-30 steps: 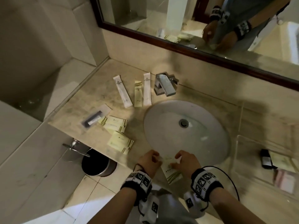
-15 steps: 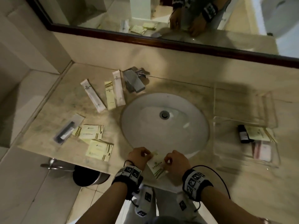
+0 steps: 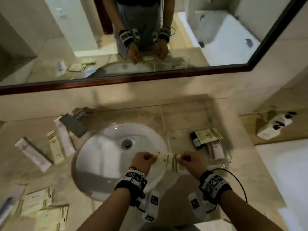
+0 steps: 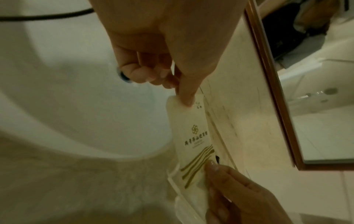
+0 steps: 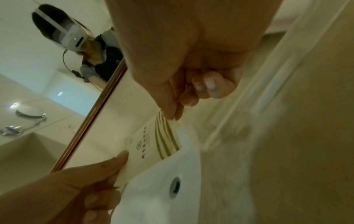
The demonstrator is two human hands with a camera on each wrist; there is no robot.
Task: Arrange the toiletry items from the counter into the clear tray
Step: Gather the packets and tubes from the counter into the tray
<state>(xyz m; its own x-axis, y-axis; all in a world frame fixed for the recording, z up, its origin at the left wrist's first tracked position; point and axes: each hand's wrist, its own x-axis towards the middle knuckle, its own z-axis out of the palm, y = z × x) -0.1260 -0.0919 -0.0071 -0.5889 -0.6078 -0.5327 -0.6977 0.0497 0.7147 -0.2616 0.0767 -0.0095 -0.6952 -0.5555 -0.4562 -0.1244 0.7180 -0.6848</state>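
Note:
Both hands hold one cream toiletry packet (image 3: pixel 167 161) with green stripes above the sink's right front rim. My left hand (image 3: pixel 144 161) pinches its left end (image 4: pixel 184 97); my right hand (image 3: pixel 190 161) pinches the striped end (image 5: pixel 168 116). The clear tray (image 3: pixel 171 139) sits on the counter right of the sink, just beyond the packet. It holds a small dark bottle (image 3: pixel 196 142), a cream packet (image 3: pixel 206 135) and a pinkish sachet (image 3: pixel 215 150). Long sachets (image 3: pixel 32 153) and flat packets (image 3: pixel 38 202) lie on the counter to the left.
The white sink basin (image 3: pixel 106 157) with its drain (image 3: pixel 127 144) fills the middle. A chrome faucet (image 3: pixel 75 124) stands at its back left. A mirror (image 3: pixel 133 39) runs along the wall. White dispenser bottles (image 3: pixel 275 128) stand at the far right.
Both hands have carried the packet rightward from the sink's front rim toward the tray. The head view has swung right, so the tray lies closer to the hands.

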